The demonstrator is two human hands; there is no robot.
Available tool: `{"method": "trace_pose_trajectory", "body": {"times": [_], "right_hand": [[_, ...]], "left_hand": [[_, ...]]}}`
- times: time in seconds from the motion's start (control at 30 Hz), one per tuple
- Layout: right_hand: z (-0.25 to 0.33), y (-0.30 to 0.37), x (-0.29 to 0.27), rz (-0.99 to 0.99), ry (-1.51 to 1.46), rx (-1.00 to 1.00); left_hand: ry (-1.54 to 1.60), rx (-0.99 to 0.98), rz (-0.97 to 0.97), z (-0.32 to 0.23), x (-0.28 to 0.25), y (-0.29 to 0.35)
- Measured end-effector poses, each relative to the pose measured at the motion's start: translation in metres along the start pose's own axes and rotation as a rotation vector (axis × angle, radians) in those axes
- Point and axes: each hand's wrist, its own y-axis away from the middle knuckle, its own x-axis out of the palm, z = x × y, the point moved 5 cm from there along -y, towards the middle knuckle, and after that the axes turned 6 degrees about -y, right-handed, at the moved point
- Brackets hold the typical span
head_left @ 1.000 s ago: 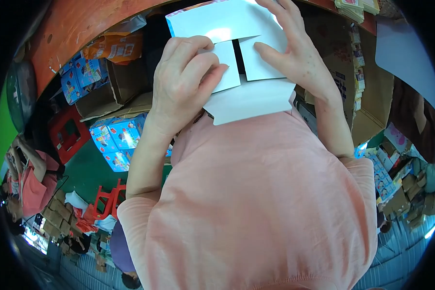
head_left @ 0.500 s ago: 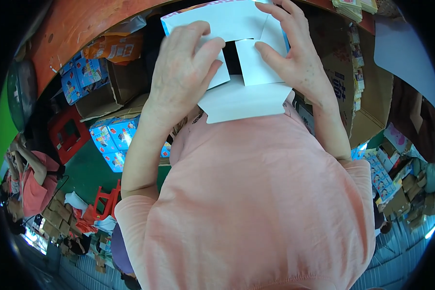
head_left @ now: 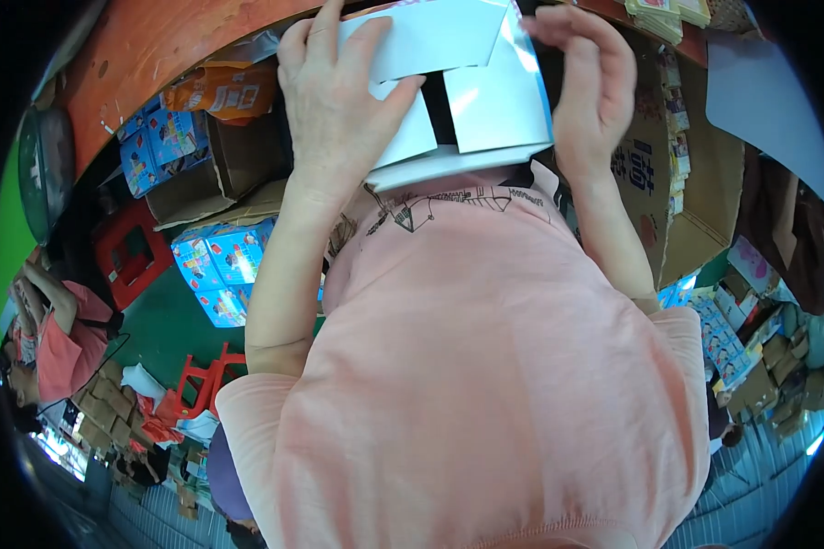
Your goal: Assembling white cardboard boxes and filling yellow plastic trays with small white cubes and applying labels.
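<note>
A small cardboard box (head_left: 499, 105) with white inner flaps is in front of my chest, at the top of the view. Its two side flaps are folded inward, with a dark gap between them. The far flap (head_left: 439, 41) lies over their far ends, and the near flap (head_left: 449, 166) stands almost edge-on towards me. My left hand (head_left: 334, 110) grips the box's left side, thumb and index finger over the flaps. Beside the right edge, my right hand (head_left: 597, 87) is open and holds nothing I can see; its fingers are loosely bent, tips near the far right corner.
An orange-brown tabletop (head_left: 169, 46) curves across the far left. Blue printed boxes (head_left: 220, 261) and an orange packet (head_left: 224, 91) are at left near an open brown carton (head_left: 233, 160). Another carton (head_left: 710, 183) stands at right. A red stool (head_left: 128, 256) and a person (head_left: 69, 339) are farther left.
My right hand has come off the right flap and moved right. My left hand has shifted slightly farther away along the box. The near flap has swung up from lying towards me.
</note>
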Motion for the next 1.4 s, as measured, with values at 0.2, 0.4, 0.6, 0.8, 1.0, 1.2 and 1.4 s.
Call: {"method": "trace_pose_trajectory", "body": {"times": [0.2,0.4,0.6,0.8,1.0,1.2,1.4], "right_hand": [[0.065,0.035,0.019,0.62,-0.266,-0.068],[0.061,0.042,0.016,0.241,0.203,0.348],[0.063,0.034,0.021,0.533,0.578,0.099],[0.076,0.033,0.026,0.679,0.939,0.156],[0.077,0.033,0.031,0.733,1.066,0.104],[0.081,0.038,0.031,0.761,1.088,0.133],[0.078,0.038,0.03,0.798,1.102,0.143]], "left_hand": [[-0.022,-0.004,0.049,-0.002,-0.004,-0.003],[-0.024,0.115,0.028,-0.007,-0.014,-0.007],[-0.038,0.191,0.133,-0.013,-0.024,-0.01],[0.378,0.271,-0.02,-0.028,-0.037,-0.02],[0.274,0.357,-0.038,-0.031,-0.035,-0.015],[-0.159,0.389,0.371,-0.041,-0.035,-0.021],[-0.201,0.436,0.398,-0.042,-0.036,-0.022]]}}
